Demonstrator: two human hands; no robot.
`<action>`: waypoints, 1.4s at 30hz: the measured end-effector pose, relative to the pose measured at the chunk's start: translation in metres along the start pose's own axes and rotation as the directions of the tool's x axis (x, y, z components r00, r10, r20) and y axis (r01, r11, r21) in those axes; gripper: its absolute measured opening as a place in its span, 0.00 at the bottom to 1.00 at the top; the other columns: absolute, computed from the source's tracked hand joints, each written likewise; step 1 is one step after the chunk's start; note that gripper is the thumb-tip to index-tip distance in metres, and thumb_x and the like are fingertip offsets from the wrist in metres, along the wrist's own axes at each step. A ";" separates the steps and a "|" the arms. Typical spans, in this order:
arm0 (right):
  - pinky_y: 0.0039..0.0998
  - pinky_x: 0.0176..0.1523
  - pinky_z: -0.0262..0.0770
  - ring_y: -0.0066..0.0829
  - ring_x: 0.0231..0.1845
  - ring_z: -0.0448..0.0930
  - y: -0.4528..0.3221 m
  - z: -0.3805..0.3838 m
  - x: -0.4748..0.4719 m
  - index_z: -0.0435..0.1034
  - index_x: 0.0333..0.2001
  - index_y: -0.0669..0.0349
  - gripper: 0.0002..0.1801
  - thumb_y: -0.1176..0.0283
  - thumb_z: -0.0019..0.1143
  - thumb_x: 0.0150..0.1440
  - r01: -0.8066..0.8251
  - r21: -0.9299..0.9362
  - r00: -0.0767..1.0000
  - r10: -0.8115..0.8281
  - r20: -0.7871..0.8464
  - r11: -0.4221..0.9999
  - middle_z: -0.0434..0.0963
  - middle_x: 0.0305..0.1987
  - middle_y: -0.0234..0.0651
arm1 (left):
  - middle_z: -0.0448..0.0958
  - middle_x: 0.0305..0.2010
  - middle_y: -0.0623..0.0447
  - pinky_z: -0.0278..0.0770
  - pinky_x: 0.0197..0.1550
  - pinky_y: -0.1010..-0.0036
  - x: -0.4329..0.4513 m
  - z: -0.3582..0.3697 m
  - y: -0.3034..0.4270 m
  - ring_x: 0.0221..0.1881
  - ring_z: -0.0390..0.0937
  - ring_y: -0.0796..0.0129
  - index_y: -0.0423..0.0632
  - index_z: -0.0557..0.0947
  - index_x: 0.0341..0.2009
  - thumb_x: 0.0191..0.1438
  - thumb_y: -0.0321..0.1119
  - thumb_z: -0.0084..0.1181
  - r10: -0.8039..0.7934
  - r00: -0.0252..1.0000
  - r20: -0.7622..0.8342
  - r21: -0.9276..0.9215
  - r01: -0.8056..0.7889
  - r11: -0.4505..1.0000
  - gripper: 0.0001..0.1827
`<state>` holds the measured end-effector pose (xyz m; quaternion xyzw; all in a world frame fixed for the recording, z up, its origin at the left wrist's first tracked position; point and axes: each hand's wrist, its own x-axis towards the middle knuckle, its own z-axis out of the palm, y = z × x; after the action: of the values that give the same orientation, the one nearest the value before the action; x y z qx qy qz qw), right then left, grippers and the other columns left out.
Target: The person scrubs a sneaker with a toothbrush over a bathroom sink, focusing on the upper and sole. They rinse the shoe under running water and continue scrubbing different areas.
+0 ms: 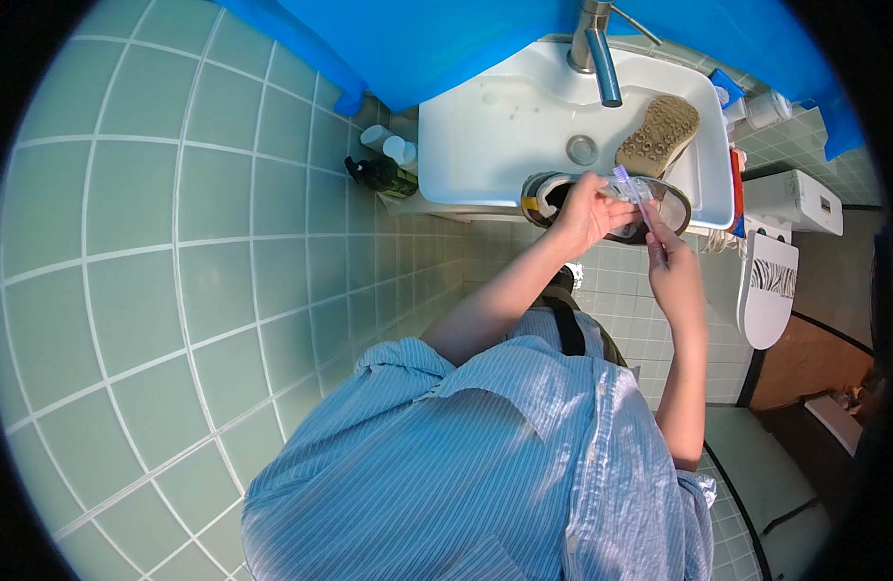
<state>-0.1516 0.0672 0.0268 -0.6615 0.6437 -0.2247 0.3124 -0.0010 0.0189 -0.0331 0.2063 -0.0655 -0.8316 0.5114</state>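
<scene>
A purple toothbrush is gripped by its handle in my right hand, bristle end up and to the left. My left hand holds a shoe with a dark rim at the near edge of a white sink. The brush head is over the shoe, near my left fingertips; whether its bristles touch the shoe I cannot tell. Another shoe lies sole up in the right part of the sink, its tan tread showing. Above the basin stands a metal faucet.
Left of the sink are a dark pump bottle and white containers. A clear jar and a red packet sit to its right. Blue plastic sheeting hangs behind. A white toilet stands at the right.
</scene>
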 end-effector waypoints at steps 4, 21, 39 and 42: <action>0.36 0.35 0.71 0.55 0.32 0.75 -0.002 -0.005 0.003 0.67 0.56 0.42 0.21 0.72 0.47 0.59 -0.019 -0.035 1.000 0.019 0.007 0.999 0.73 0.30 0.56 | 0.71 0.46 0.32 0.71 0.56 0.57 -0.001 -0.002 -0.007 0.50 0.73 0.46 0.34 0.67 0.35 0.56 0.41 0.43 0.098 0.977 -0.191 0.160 -0.068 0.985 0.18; 0.41 0.31 0.72 0.52 0.27 0.76 -0.037 -0.004 -0.003 0.68 0.56 0.40 0.22 0.73 0.47 0.58 0.106 -0.234 0.993 -0.091 0.074 0.967 0.74 0.24 0.52 | 0.67 0.52 0.38 0.72 0.56 0.59 -0.009 -0.006 0.006 0.53 0.72 0.51 0.37 0.59 0.49 0.62 0.30 0.37 0.086 0.993 -0.078 0.162 -0.072 0.984 0.13; 0.33 0.26 0.69 0.45 0.17 0.72 -0.019 -0.021 -0.025 0.68 0.56 0.46 0.22 0.73 0.48 0.58 0.059 -0.157 0.998 -0.058 0.014 0.986 0.69 0.17 0.49 | 0.74 0.46 0.42 0.69 0.57 0.55 -0.028 0.000 -0.023 0.51 0.74 0.54 0.36 0.71 0.42 0.57 0.36 0.43 0.272 0.918 -0.290 0.059 -0.266 0.962 0.15; 0.32 0.26 0.68 0.44 0.16 0.71 -0.020 -0.027 -0.030 0.68 0.56 0.46 0.20 0.73 0.47 0.59 -0.018 -0.190 0.998 0.007 -0.061 0.982 0.67 0.16 0.48 | 0.75 0.45 0.43 0.70 0.56 0.58 -0.036 -0.002 -0.031 0.48 0.75 0.57 0.36 0.72 0.42 0.56 0.35 0.44 0.310 0.914 -0.260 0.074 -0.301 0.951 0.15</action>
<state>-0.1582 0.0929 0.0628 -0.6772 0.6755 -0.1800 0.2295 -0.0114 0.0654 -0.0352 0.3126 -0.0402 -0.7046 0.6358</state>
